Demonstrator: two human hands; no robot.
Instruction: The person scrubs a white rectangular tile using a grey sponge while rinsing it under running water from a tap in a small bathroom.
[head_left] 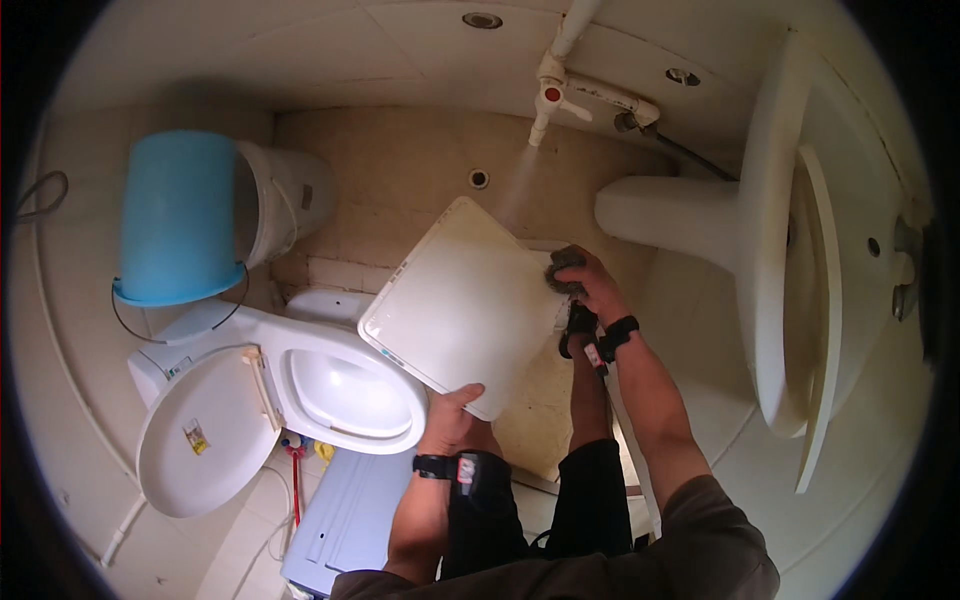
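Note:
My left hand (455, 424) holds the near corner of a flat white panel (462, 310), with the thumb lying on top of it. The panel is square-like with rounded corners, and a small blue mark shows near its left edge. It is tilted above the floor, beneath a running tap. In my right hand (598, 287) is a grey scrubbing pad (566, 271), which looks like steel wool, at the panel's right corner. Water sprays from the white tap (545, 105) down toward the panel's far side. Straps are worn on both wrists.
At left is a white toilet (405, 405) with its lid (205, 440) raised; a blue bucket (180, 215) and a white bucket (285, 205) lie beyond it. A pedestal sink (775, 250) stands at right. A floor drain (479, 178) lies ahead, a pale-blue box-like appliance (350, 510) near left.

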